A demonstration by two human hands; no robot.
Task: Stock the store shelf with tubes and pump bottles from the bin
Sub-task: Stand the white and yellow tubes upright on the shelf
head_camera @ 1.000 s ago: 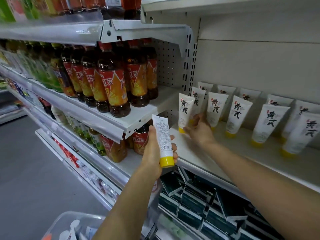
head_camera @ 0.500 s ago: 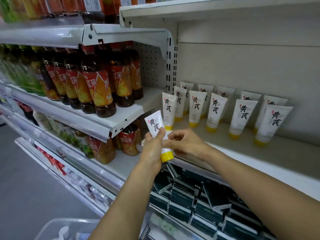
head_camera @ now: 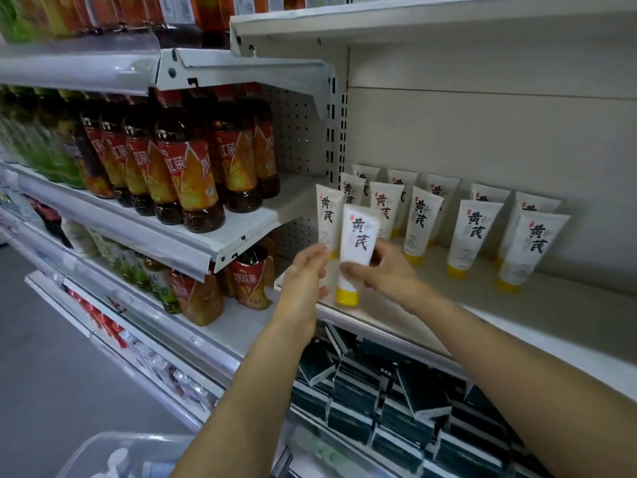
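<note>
Held upright, yellow cap down, over the front edge of the white shelf (head_camera: 551, 315) near its left end: a white tube (head_camera: 356, 251) printed with the black characters 黄芪 and a small red seal. Right hand (head_camera: 386, 274) pinching the tube's lower body between thumb and curled fingers; left hand (head_camera: 303, 288) just beside it on the left, fingers fairly straight, fingertips touching the tube's edge without curling round it. Further back on the same shelf, standing on their yellow caps in two loose rows toward the rear wall, more tubes (head_camera: 475, 232) with the same 黄芪 print, small lettering below too fine to read. To the left, on an adjoining grey shelf, dark iced tea bottles (head_camera: 188, 174) with red and orange labels reading 冰红茶; same labels on bottles one level lower. Beneath the white shelf, stacked dark green boxes (head_camera: 406, 398) with white edges. At the bottom edge, a corner of the clear plastic bin (head_camera: 96, 450), contents blurred. Grey floor at lower left.
</note>
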